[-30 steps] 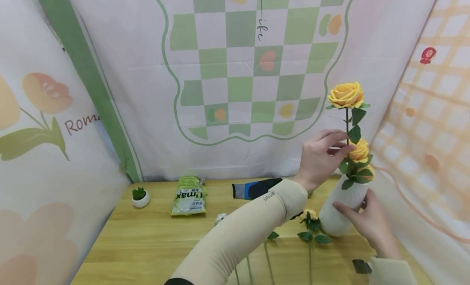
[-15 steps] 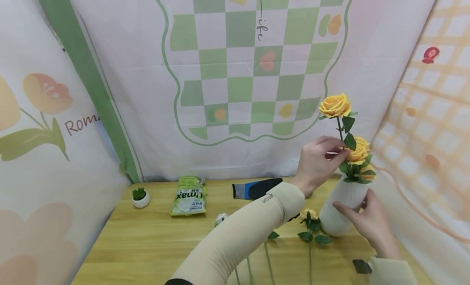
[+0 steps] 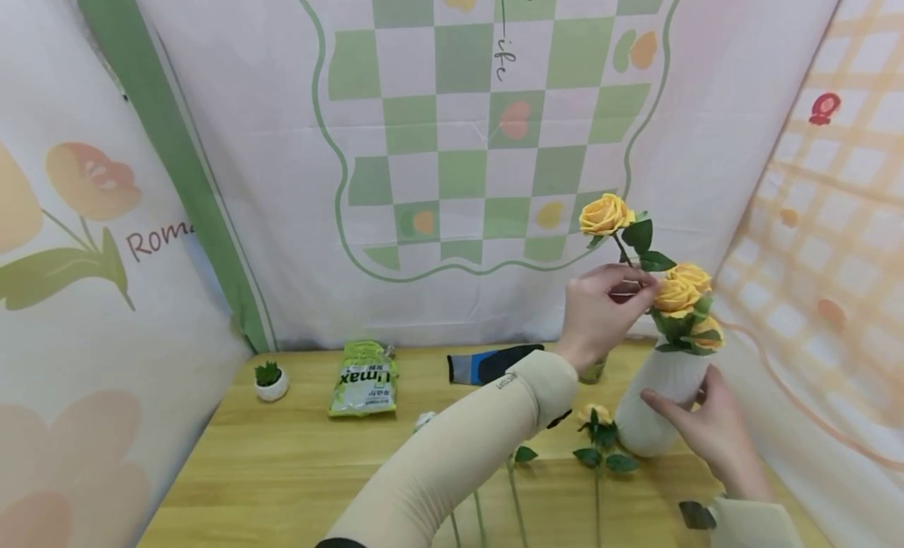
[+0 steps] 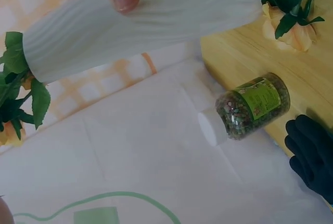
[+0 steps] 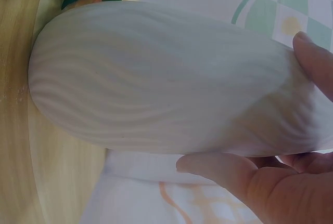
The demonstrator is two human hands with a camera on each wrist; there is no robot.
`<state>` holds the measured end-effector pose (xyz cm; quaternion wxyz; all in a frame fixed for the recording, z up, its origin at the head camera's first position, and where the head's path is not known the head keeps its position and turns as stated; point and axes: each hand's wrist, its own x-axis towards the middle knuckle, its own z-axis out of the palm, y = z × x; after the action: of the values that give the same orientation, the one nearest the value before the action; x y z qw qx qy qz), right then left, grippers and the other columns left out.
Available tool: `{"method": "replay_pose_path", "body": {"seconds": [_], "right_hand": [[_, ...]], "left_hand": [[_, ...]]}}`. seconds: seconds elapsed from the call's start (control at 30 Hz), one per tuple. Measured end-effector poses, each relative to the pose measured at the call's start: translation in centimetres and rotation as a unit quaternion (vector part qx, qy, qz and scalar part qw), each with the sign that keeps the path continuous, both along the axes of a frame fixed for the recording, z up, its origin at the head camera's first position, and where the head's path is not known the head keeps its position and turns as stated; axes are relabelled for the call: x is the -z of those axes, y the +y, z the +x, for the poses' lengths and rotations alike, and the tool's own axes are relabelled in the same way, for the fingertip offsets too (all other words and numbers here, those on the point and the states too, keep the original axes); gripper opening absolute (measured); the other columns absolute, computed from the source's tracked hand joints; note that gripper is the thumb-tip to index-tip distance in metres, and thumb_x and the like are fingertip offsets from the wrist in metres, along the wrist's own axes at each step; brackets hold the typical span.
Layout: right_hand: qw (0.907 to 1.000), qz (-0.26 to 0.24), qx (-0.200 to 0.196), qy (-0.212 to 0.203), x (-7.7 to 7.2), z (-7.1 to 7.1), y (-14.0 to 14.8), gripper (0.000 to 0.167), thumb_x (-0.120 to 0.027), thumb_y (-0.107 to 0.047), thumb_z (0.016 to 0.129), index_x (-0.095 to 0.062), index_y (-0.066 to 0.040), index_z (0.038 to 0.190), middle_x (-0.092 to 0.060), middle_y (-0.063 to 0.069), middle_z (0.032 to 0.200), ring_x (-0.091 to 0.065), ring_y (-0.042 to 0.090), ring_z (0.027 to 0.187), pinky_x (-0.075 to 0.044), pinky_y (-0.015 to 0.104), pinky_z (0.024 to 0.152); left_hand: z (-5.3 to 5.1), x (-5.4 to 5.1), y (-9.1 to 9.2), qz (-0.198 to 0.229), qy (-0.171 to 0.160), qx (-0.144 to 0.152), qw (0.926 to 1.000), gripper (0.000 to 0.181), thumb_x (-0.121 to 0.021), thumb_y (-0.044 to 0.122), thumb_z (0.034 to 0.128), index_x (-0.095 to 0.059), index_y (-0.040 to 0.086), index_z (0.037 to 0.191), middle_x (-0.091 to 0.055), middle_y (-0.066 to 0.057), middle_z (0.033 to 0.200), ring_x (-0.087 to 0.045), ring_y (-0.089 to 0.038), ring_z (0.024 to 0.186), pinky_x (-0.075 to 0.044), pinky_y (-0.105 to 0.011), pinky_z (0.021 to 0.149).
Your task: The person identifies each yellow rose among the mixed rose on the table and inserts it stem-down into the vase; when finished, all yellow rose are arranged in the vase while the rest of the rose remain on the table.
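Observation:
A yellow rose [image 3: 606,215] with dark green leaves leans to the left above the white vase [image 3: 653,399]. My left hand [image 3: 603,305] pinches its stem between thumb and fingers. The stem's lower end is hidden behind the hand and the other blooms. Several yellow roses [image 3: 678,294] bunch at the vase's mouth. My right hand [image 3: 716,434] grips the vase from the right side, and the right wrist view shows its thumb and fingers around the ribbed wall [image 5: 156,78]. On the table, another yellow rose [image 3: 595,416] lies just left of the vase.
A jar of small stones with a green label [image 4: 255,104] stands behind my left wrist. Behind my left forearm lies a black and blue glove [image 3: 497,364]. A green bag [image 3: 364,379] and a small potted plant [image 3: 271,381] stand farther left. More stems [image 3: 518,501] lie near the front.
My left hand has lowered slightly and moved left. The held rose has come down and tilted from upright to leaning left. My right hand and the vase have hardly moved.

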<state>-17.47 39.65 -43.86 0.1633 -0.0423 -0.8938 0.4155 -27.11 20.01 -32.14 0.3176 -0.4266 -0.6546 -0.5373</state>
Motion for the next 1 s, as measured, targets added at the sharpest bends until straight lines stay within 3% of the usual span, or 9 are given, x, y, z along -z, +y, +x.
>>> {"method": "replay_pose_path", "body": {"seconds": [0.1,0.23,0.37,0.43,0.6,0.7,0.83,1.0], "right_hand": [[1.0,-0.004,-0.001,-0.003,0.0,0.0,0.0,0.094,-0.084,-0.039,0.097,-0.03,0.012,0.155,-0.047,0.042,0.145,-0.05,0.058,0.128,-0.051,0.065,0.092],[1.0,-0.008,-0.002,-0.006,0.0,0.1,0.0,0.095,-0.084,-0.039,0.097,-0.029,0.012,0.156,-0.046,0.042,0.146,-0.049,0.058,0.129,-0.05,0.068,0.093],[0.9999,-0.005,-0.001,-0.01,0.0,0.0,0.1,0.095,-0.084,-0.04,0.097,-0.029,0.012,0.156,-0.046,0.041,0.146,-0.049,0.057,0.129,-0.052,0.057,0.09],[0.9999,-0.003,-0.001,-0.011,0.0,0.0,0.2,0.094,-0.084,-0.04,0.097,-0.03,0.011,0.155,-0.047,0.04,0.145,-0.05,0.056,0.128,-0.053,0.045,0.086],[1.0,-0.005,-0.004,-0.004,0.0,-0.1,0.2,0.092,-0.084,-0.038,0.097,-0.031,0.012,0.153,-0.05,0.039,0.141,-0.053,0.055,0.126,-0.048,0.02,0.075],[0.9999,-0.008,-0.006,-0.001,0.0,0.0,0.1,0.092,-0.085,-0.037,0.097,-0.031,0.013,0.153,-0.05,0.04,0.14,-0.054,0.055,0.124,-0.045,0.013,0.071],[0.9999,-0.006,-0.009,-0.003,-0.1,-0.1,0.0,0.093,-0.085,-0.037,0.097,-0.031,0.014,0.153,-0.05,0.04,0.139,-0.054,0.056,0.122,-0.05,0.02,0.072],[0.9999,-0.005,-0.007,-0.01,-0.1,-0.2,0.0,0.095,-0.084,-0.038,0.097,-0.029,0.014,0.155,-0.048,0.041,0.141,-0.052,0.058,0.125,-0.057,0.051,0.084]], "left_hand": [[-0.1,0.2,-0.1,-0.004,-0.015,-0.008,0.9998,0.006,-0.077,0.014,0.1023,-0.077,0.008,0.1,-0.08,-0.002,0.099,-0.073,0.009,0.091,-0.054,-0.007,0.081],[0.1,0.5,0.0,-0.006,-0.039,-0.03,0.9988,0.017,-0.081,0.013,0.0996,-0.064,0.011,0.1,-0.077,-0.002,0.093,-0.075,0.005,0.089,-0.054,-0.007,0.078],[0.5,0.8,0.3,-0.008,-0.084,-0.023,0.9961,0.03,-0.082,0.007,0.097,-0.056,0.012,0.111,-0.081,-0.003,0.097,-0.072,0.009,0.086,-0.055,-0.007,0.075],[0.7,0.9,0.4,-0.008,-0.099,-0.011,0.9949,0.031,-0.081,0.005,0.0978,-0.058,0.012,0.118,-0.082,-0.005,0.101,-0.069,0.014,0.086,-0.055,-0.007,0.076],[0.4,1.5,0.5,-0.005,-0.071,-0.019,0.9973,0.016,-0.077,0.01,0.1018,-0.076,0.009,0.118,-0.082,-0.004,0.105,-0.07,0.012,0.09,-0.055,-0.007,0.077],[0.2,2.0,0.3,-0.01,-0.056,-0.029,0.998,0.014,-0.071,0.02,0.1076,-0.081,0.01,0.109,-0.082,-0.001,0.098,-0.067,0.015,0.085,-0.054,-0.006,0.075],[0.0,2.6,0.1,-0.024,-0.069,-0.033,0.9968,0.033,-0.059,0.034,0.1135,-0.082,0.014,0.1,-0.079,0.006,0.083,-0.059,0.021,0.073,-0.053,-0.006,0.072],[0.0,3.0,0.1,-0.054,-0.101,-0.031,0.9929,0.036,-0.057,0.037,0.1141,-0.081,0.015,0.098,-0.078,0.009,0.078,-0.062,0.018,0.069,-0.053,-0.006,0.072]]}}
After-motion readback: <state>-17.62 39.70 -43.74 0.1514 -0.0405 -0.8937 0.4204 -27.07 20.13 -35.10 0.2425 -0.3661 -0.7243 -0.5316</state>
